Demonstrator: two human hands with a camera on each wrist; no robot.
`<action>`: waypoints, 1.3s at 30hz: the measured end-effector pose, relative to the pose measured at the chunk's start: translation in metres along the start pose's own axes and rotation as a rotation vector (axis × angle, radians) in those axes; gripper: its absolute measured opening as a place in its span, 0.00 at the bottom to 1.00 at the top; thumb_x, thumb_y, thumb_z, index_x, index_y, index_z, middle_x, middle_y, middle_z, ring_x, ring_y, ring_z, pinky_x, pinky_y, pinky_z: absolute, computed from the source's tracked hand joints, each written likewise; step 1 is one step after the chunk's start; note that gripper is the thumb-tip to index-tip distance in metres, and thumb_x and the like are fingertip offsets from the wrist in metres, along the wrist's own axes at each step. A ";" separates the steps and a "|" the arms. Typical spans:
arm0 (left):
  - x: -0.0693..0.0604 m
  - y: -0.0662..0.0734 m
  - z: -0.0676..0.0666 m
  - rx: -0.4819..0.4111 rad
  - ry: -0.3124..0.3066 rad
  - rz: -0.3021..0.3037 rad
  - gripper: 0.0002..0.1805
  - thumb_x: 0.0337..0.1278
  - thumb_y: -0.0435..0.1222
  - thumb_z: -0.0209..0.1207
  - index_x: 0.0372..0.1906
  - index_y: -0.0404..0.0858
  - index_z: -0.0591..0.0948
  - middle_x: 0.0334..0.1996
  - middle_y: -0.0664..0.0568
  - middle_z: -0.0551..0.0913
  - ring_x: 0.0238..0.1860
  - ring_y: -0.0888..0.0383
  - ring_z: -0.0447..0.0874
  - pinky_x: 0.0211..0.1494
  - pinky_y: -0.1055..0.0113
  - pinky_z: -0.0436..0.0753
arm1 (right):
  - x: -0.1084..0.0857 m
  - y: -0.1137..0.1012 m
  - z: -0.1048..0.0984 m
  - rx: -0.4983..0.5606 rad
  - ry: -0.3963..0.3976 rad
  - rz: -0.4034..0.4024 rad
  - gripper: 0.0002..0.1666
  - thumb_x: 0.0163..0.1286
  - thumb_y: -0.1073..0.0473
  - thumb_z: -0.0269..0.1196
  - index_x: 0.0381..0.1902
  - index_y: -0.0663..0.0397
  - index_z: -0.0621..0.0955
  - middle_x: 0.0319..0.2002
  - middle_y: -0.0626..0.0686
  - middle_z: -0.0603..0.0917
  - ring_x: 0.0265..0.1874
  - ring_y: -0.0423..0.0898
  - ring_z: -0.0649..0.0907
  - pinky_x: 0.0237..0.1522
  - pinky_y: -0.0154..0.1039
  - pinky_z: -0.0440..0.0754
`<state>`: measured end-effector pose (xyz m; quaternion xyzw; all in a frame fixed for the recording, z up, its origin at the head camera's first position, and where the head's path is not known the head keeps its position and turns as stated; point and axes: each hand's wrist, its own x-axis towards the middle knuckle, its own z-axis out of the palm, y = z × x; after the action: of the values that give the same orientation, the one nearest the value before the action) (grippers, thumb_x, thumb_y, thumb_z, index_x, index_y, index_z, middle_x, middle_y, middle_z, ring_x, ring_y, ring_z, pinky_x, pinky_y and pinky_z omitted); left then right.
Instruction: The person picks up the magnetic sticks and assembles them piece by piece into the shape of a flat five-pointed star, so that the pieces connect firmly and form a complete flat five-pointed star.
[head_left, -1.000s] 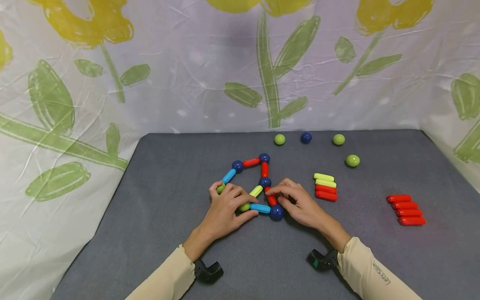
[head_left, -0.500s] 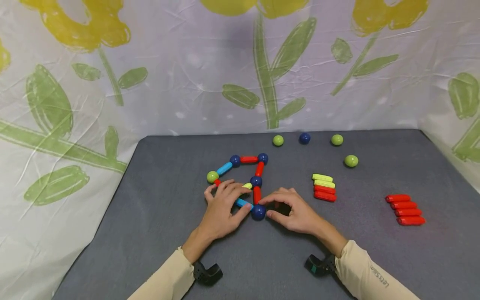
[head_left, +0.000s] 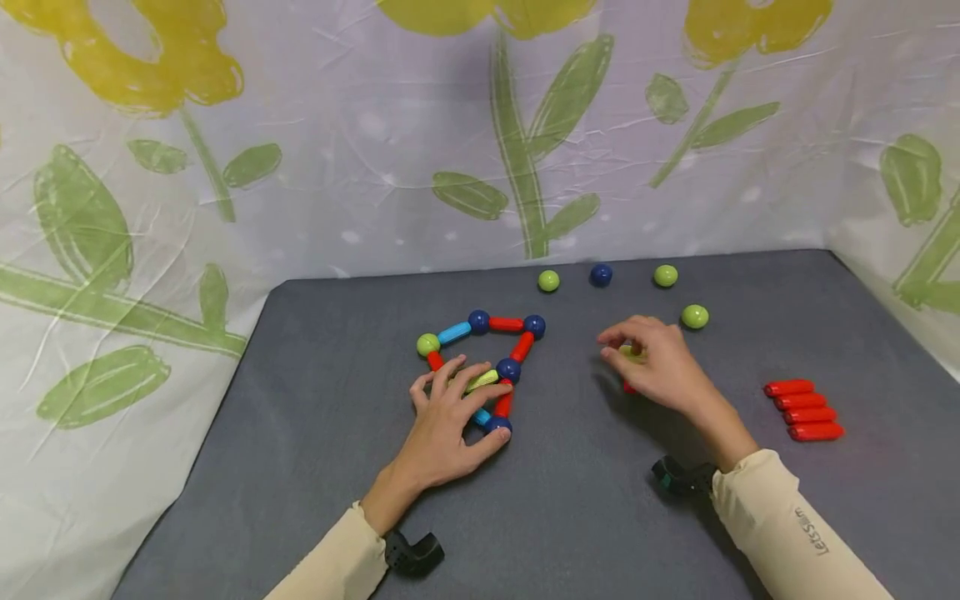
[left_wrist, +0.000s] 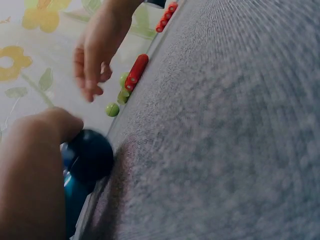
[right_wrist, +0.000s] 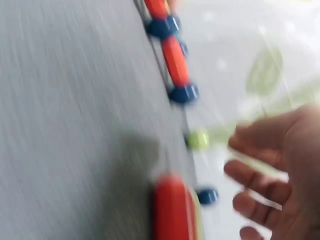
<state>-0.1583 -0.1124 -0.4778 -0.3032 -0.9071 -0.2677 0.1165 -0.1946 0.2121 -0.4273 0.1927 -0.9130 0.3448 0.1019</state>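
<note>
Left hand (head_left: 447,421): spread, yellow rod (head_left: 482,381) beneath, blue ball (left_wrist: 91,157) at thumb
Right hand (head_left: 662,364): fingers parted, rods (right_wrist: 171,212) below

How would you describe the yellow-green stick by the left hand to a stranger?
On the grey tabletop, the left hand is over a ball-and-stick figure. Partly covered by that hand, the yellow-green stick reaches toward a dark blue ball. Its colour differs from the figure's red sticks and light blue sticks.

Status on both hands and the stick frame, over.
Left hand spread over the stick frame, hiding part of it. Right hand above red and yellow sticks, nothing visibly held. No obstacle seen.
</note>
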 end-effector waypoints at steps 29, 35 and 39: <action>-0.001 0.001 -0.002 -0.034 -0.050 0.039 0.34 0.57 0.54 0.62 0.70 0.52 0.74 0.71 0.46 0.71 0.78 0.42 0.56 0.69 0.33 0.44 | -0.010 -0.028 0.058 -0.183 -0.029 -0.046 0.11 0.58 0.55 0.76 0.40 0.44 0.90 0.33 0.45 0.84 0.33 0.44 0.71 0.48 0.55 0.59; -0.001 0.000 -0.002 -0.043 -0.056 0.051 0.35 0.57 0.54 0.61 0.70 0.51 0.74 0.71 0.47 0.71 0.78 0.41 0.56 0.69 0.32 0.44 | -0.014 -0.034 0.070 -0.129 -0.001 -0.075 0.12 0.60 0.53 0.76 0.42 0.44 0.90 0.31 0.43 0.84 0.33 0.43 0.72 0.51 0.55 0.60; -0.001 0.000 -0.003 -0.069 -0.048 0.052 0.35 0.56 0.53 0.62 0.70 0.50 0.74 0.71 0.46 0.71 0.79 0.38 0.53 0.69 0.31 0.43 | -0.013 -0.035 0.070 -0.111 -0.012 -0.087 0.13 0.61 0.52 0.75 0.44 0.44 0.90 0.32 0.44 0.84 0.34 0.42 0.72 0.50 0.54 0.59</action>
<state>-0.1575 -0.1146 -0.4760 -0.3369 -0.8916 -0.2886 0.0912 -0.1719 0.1454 -0.4626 0.2284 -0.9220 0.2878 0.1220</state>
